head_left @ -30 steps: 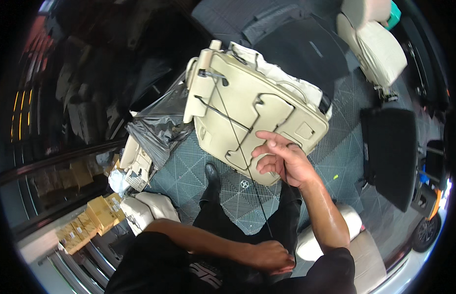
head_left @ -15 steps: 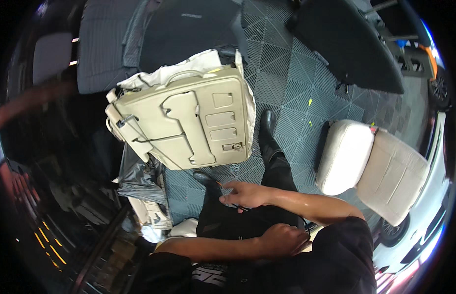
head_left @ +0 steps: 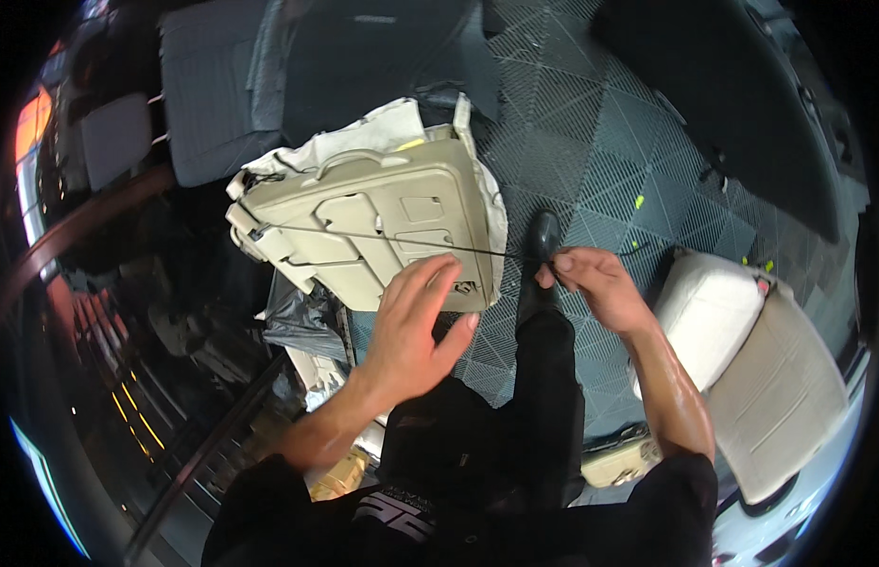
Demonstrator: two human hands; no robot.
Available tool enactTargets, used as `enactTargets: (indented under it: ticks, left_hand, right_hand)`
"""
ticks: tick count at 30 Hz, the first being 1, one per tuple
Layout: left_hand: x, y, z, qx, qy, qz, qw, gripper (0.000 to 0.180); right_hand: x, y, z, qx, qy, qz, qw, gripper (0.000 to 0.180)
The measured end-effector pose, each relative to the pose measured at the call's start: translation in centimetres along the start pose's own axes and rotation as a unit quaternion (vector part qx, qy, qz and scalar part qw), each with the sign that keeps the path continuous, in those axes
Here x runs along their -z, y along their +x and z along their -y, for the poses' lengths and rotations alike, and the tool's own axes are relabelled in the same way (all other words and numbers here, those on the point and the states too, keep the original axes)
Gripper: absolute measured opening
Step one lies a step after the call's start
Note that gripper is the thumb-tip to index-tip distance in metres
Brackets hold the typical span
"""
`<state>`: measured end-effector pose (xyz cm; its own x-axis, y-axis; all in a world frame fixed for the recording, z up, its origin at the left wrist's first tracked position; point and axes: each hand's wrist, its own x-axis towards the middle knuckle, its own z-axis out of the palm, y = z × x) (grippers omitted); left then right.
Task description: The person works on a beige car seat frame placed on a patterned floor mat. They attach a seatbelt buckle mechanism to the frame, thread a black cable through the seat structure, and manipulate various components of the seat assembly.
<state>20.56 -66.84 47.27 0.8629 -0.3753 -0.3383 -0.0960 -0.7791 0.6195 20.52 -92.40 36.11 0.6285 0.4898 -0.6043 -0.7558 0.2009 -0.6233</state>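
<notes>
A beige plastic panel (head_left: 359,208), shaped like a car seat's back with pockets and a handle-like loop, lies before me with white cloth (head_left: 378,123) along its far edge. From its left side a thin dark cord (head_left: 491,251) runs taut across the panel to my right hand (head_left: 602,288). The thumb and fingers of that hand pinch the cord beyond the panel's right edge. My left hand (head_left: 406,326) hovers over the panel's near part, just below the cord, with fingers stretched and thumb apart. It appears to hold nothing.
Dark grey car seats (head_left: 217,90) stand at the far left. A large black panel (head_left: 732,104) lies far right. Nearer on the right is a beige car seat (head_left: 775,378). A black plastic bag (head_left: 307,326) sits left of my legs. Yellow scraps (head_left: 639,201) dot the tiled floor (head_left: 591,180).
My right hand has moved out to the right, drawing the cord straight across the panel. My left hand has risen from near my lap to above the panel, its fingers now spread.
</notes>
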Motion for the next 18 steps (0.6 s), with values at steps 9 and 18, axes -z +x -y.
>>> enactTargets:
  ticks: [9, 18]
  left_hand:
    - [-3.4, 0.3, -2.9, 0.052, -0.213, 0.085, 0.972, 0.034]
    - [-1.0, 4.0, -14.6, -0.203, -0.467, 0.17, 0.844, 0.03]
  right_hand:
    - [4.5, -0.9, 6.1, 0.055, -0.036, -0.145, 0.987, 0.028]
    - [9.0, -2.8, 0.1, -0.003, -0.164, -0.214, 0.963, 0.024]
